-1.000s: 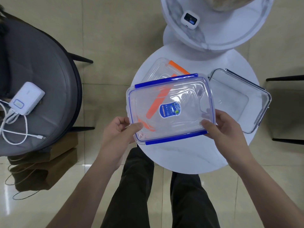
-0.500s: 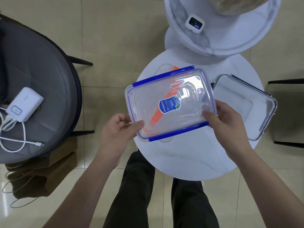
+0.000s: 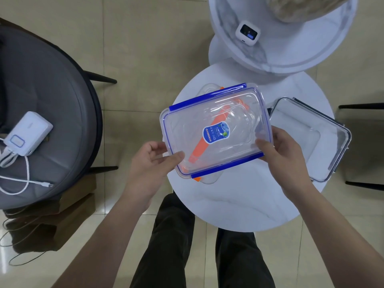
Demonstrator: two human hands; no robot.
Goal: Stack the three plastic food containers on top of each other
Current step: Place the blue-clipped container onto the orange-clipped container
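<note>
I hold a clear container with blue clips (image 3: pixel 216 132) and a blue label over the round white table (image 3: pixel 245 204). My left hand (image 3: pixel 153 161) grips its near left corner, my right hand (image 3: pixel 282 146) its near right corner. Directly under it lies a clear container with orange clips (image 3: pixel 207 179), mostly covered; orange shows through the lid. Whether the two touch I cannot tell. A third clear container with dark clips (image 3: pixel 311 140) rests on the table to the right, apart from the others.
A higher round white table (image 3: pixel 270 57) at the back carries a small white device (image 3: pixel 247 32). On the left stands a grey chair (image 3: pixel 58 113) with a white power bank (image 3: pixel 27 136) and cable. My legs are below the table's near edge.
The blue-clipped container has moved away from me and now sits squarely over the orange-clipped one, covering most of it. Both hands kept their grip.
</note>
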